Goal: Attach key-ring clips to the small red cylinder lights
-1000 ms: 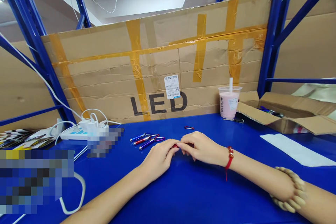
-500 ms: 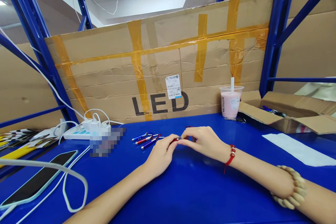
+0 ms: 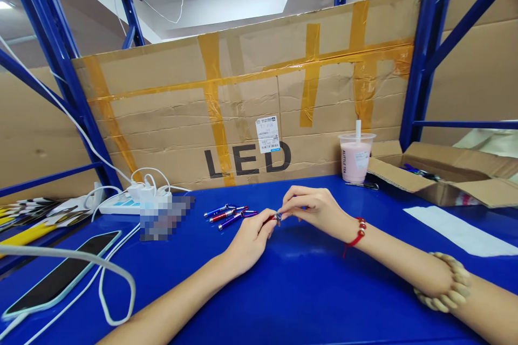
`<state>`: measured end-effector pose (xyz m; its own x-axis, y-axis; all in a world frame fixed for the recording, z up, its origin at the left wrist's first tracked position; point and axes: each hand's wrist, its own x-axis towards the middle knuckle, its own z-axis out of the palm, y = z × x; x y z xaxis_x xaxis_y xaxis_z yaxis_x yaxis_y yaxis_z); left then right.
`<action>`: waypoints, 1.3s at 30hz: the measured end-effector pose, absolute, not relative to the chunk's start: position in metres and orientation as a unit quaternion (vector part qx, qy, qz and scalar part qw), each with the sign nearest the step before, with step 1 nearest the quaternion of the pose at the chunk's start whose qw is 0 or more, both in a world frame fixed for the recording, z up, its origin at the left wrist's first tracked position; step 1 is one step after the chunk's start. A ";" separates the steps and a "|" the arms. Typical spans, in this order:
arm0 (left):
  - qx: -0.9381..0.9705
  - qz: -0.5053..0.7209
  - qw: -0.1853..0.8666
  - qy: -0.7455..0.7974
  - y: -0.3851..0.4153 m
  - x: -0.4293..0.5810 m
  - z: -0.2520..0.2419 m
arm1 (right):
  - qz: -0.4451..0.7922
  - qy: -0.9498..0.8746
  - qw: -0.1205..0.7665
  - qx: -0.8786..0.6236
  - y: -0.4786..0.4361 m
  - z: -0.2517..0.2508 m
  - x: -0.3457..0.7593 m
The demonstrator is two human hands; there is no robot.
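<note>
My left hand is closed around a small penlight, of which only the silvery end shows past the fingertips. At that end my right hand has thumb and fingers pinched together. Whatever lies between the right fingertips is too small to make out. Just left of my left hand, several small metallic penlights lie together on the blue table: a blue one, a red one and a purple-blue one, with small clips at their far ends.
A pink drink cup with a straw stands at the back right, beside an open cardboard box. White paper lies at right. On the left are a phone, a power strip and a loose white cable. Cardboard walls the back.
My right hand has lifted slightly and its fingers have shifted at the penlight's end. The red body seen between my hands before is now hidden. My left hand stays nearly still.
</note>
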<state>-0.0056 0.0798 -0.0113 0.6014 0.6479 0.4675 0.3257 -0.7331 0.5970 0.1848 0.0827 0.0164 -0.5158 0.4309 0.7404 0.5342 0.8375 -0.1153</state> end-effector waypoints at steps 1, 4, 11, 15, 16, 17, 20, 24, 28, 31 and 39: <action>0.864 0.345 0.236 0.280 0.079 -0.006 -0.012 | -0.051 -0.870 0.407 -0.275 0.083 0.017 0.185; 0.866 0.338 0.241 0.278 0.077 -0.006 -0.012 | -0.014 -0.875 0.404 -0.267 0.084 0.017 0.186; 0.873 0.326 0.230 0.282 0.073 -0.008 -0.013 | -0.013 -0.885 0.375 -0.276 0.079 0.021 0.186; 0.875 0.324 0.221 0.284 0.074 -0.009 -0.015 | 0.023 -0.876 0.358 -0.322 0.079 0.020 0.183; 0.875 0.324 0.218 0.285 0.074 -0.009 -0.016 | 0.038 -0.870 0.353 -0.342 0.079 0.019 0.182; 0.875 0.325 0.216 0.286 0.075 -0.009 -0.016 | 0.057 -0.861 0.350 -0.364 0.079 0.018 0.181; 0.869 0.344 0.219 0.281 0.076 -0.009 -0.018 | 0.149 -0.829 0.339 -0.418 0.079 0.015 0.178; 0.860 0.373 0.215 0.274 0.079 -0.009 -0.019 | 0.280 -0.796 0.327 -0.425 0.079 0.014 0.175; 0.859 0.385 0.218 0.259 0.080 -0.009 -0.018 | 0.338 -0.766 0.321 -0.442 0.080 0.013 0.175; 0.859 0.388 0.213 0.257 0.080 -0.008 -0.017 | 0.359 -0.752 0.314 -0.456 0.081 0.013 0.176; 0.881 0.363 0.139 0.271 0.081 -0.009 -0.014 | 0.359 -0.750 0.318 -0.455 0.085 0.009 0.176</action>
